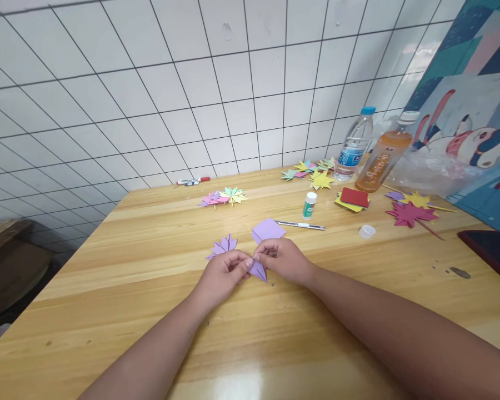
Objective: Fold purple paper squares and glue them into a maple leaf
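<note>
Folded purple paper [258,271] is sitting between the two hands in the head view, its pointed end aiming toward the wearer over the wooden table [108,289]. The left hand [227,272] is pinching its left edge, thumb against fingers; the right hand [285,260] is gripping its upper part just beside, also narrowly. A flat purple sheet [269,228] is lying beyond the fingers. Working this well seems to call for aligning edges before pressing, with light, even pressure, keeping the point uncrumpled. Fingers are hiding the crease itself.
</note>
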`<state>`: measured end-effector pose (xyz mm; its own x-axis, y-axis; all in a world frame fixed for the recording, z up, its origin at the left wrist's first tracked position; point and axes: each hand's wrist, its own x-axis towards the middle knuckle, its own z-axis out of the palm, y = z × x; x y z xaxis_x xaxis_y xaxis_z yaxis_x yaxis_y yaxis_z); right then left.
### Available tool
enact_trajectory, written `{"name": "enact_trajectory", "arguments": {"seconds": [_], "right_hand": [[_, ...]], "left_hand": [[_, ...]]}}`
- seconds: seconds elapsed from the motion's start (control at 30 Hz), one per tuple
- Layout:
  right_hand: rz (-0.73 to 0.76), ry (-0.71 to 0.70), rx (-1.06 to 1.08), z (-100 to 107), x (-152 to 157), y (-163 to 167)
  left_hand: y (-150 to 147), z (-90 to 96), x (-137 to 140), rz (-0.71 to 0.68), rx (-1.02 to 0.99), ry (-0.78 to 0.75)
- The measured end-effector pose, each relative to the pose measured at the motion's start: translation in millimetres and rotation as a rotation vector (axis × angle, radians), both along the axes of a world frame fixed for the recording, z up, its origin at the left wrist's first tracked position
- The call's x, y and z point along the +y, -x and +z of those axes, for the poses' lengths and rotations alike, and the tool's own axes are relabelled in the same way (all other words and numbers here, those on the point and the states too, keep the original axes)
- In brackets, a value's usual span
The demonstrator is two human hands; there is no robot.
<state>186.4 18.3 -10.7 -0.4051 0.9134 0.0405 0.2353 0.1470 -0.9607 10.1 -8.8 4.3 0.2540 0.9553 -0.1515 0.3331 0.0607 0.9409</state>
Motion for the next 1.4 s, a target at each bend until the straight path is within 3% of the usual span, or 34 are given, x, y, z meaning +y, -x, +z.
{"name": "enact_trajectory", "arguments": {"seconds": [0.37,0.53,0.9,1.2,1.4], "right_hand": [[-0.009,-0.051,-0.049,-4.5,-2.2,3.2],[-0.004,-0.071,-0.106,-3.6,-2.1,3.0],[0.027,-0.060,-0.144,2.5,-5.8,1.8],[0.034,-0.017,-0.114,1.3,-4.8,1.6],[0.012,0.009,0.058,-0.3,-4.1,1.3]], "left_hand": [[-1.7,1.1,1.3,0.113,-0.027,-0.088],[-0.8,-0.8,0.8,0.104,0.059,-0.186],[2.2,0.2,2.4,0.246,-0.072,-0.105],[3.9,-0.6,4.8,0.227,-0.139,-0.059],[5.1,-3.7,5.1,0.176,-0.126,0.008]]}}
